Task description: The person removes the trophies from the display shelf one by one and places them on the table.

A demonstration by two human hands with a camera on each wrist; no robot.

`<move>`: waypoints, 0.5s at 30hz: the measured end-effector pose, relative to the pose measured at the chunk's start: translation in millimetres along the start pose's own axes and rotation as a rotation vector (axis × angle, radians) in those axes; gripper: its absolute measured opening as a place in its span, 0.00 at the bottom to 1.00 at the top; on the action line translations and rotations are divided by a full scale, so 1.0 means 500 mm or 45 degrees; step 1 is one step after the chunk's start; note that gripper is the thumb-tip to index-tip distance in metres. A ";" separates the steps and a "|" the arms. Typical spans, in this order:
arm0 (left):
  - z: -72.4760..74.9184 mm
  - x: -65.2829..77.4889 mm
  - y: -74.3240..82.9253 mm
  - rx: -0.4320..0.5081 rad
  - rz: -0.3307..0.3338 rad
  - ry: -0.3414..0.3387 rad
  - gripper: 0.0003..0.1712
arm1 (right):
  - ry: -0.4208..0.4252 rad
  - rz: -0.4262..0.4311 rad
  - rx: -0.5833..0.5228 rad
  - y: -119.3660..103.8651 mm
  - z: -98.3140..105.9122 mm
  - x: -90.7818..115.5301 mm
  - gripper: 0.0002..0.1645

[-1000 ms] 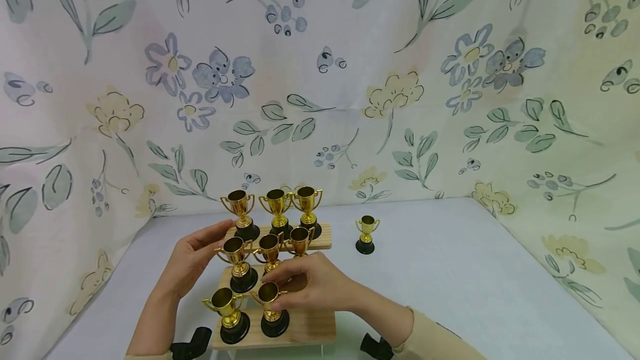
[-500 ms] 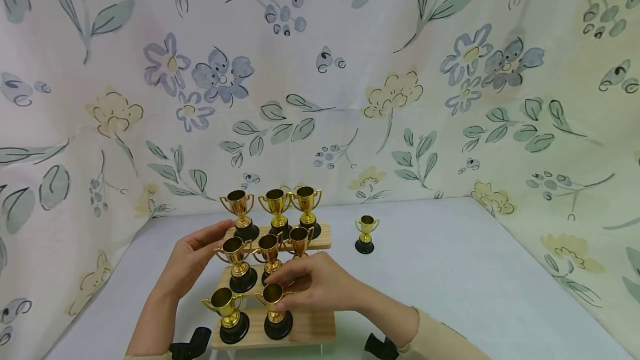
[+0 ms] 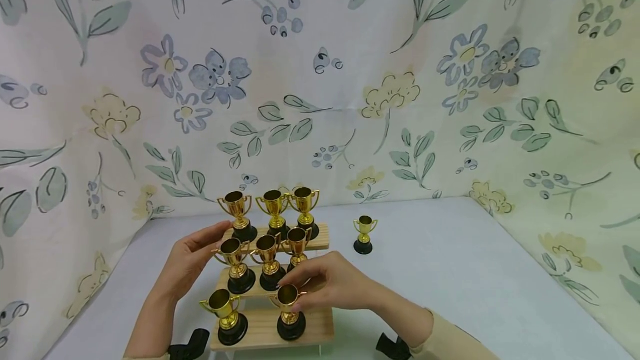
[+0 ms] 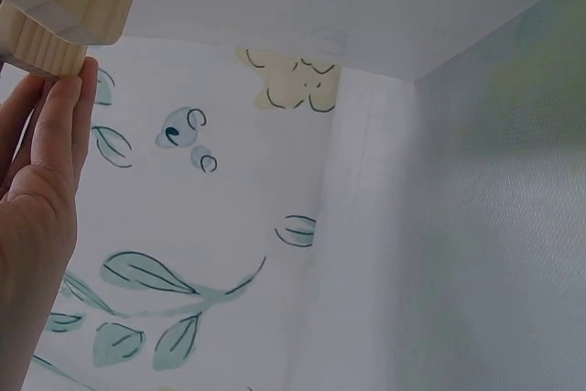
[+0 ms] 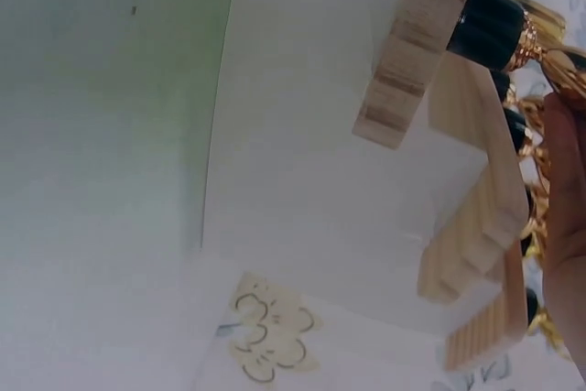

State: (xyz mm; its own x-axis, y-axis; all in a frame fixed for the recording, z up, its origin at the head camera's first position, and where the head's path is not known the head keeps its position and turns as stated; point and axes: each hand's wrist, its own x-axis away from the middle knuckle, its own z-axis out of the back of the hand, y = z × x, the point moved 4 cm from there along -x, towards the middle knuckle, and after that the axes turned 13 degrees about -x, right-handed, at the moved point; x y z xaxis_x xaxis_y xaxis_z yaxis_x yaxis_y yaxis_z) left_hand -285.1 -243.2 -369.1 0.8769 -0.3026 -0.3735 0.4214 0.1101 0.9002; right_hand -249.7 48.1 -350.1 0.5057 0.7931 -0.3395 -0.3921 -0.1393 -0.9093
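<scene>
My right hand pinches a small gold trophy cup on the lowest shelf of a three-tier wooden stand. The trophy is upright, its black base touching the wood. In the right wrist view that black base meets the plank; the fingertips are mostly out of frame. My left hand touches the stand's left side by the top tier. Its straight fingers rest against a plank end in the left wrist view. Another trophy stands at the bottom shelf's left end.
Three trophies line the middle tier, including one at its centre. Three more, such as the left one, stand on top. A lone trophy is on the white table to the right. Floral cloth hangs behind.
My right hand has shifted the trophy rightward along the bottom shelf, widening the gap from the left trophy. My left hand keeps its place against the stand. The head view has moved slightly.
</scene>
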 end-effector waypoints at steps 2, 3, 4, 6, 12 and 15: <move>0.000 0.001 -0.001 0.000 0.000 0.000 0.27 | -0.004 0.006 0.009 -0.003 0.006 0.006 0.22; 0.000 0.001 -0.002 0.000 0.001 0.000 0.27 | -0.006 0.009 0.017 -0.005 0.010 0.009 0.22; 0.000 0.001 -0.002 0.000 0.002 -0.001 0.27 | -0.009 0.013 0.023 -0.007 0.014 0.012 0.21; 0.000 0.001 -0.003 -0.001 0.005 0.000 0.27 | -0.014 0.010 0.028 -0.010 0.022 0.019 0.21; 0.000 0.001 -0.001 -0.004 0.012 0.006 0.27 | 0.002 -0.013 0.030 -0.013 0.046 0.038 0.21; 0.000 0.001 0.000 -0.001 0.009 0.003 0.27 | 0.008 0.002 0.021 -0.017 0.058 0.045 0.21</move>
State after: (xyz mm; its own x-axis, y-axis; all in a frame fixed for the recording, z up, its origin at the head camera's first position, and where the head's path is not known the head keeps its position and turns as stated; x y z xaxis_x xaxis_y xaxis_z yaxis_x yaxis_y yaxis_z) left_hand -284.7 -243.4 -369.2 0.8803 -0.2996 -0.3679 0.4155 0.1128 0.9026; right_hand -257.2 84.4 -342.9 0.5097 0.7891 -0.3428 -0.4056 -0.1310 -0.9046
